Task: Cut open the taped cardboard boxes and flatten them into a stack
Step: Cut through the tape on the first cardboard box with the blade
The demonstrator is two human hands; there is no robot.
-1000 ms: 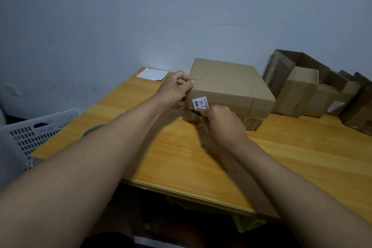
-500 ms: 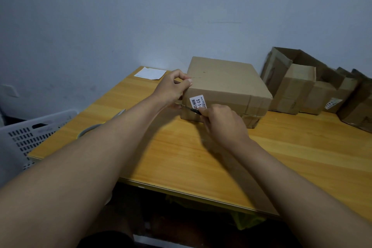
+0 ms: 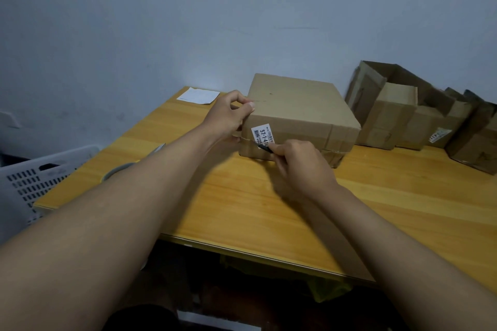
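We are at a wooden table (image 3: 269, 204) pushed against a pale blue-grey wall. The taped cardboard box (image 3: 295, 110) sits toward the back of it, closed, its near face crossed by a tape seam with a white label (image 3: 261, 134) stuck over it. Our right hand (image 3: 301, 166) pinches a thin dark blade (image 3: 262, 147), fingers curled tight round its hidden handle, the tip lying along the seam just under the label. Our left hand (image 3: 228, 118) grips the box's near left corner, thumb on top and fingers wrapped down the side, steadying it.

To do this cut well, we judge the blade should stay shallow and ride along the seam line, drawn toward the right corner and away from the bracing hand, while the left hand presses down so the box does not slide.

To the right, several opened boxes (image 3: 392, 113) stand in a row against the wall, not yet flattened. A white sheet of paper (image 3: 199, 95) lies at the far left corner, and a white perforated basket (image 3: 40, 177) stands beside the table's left edge.
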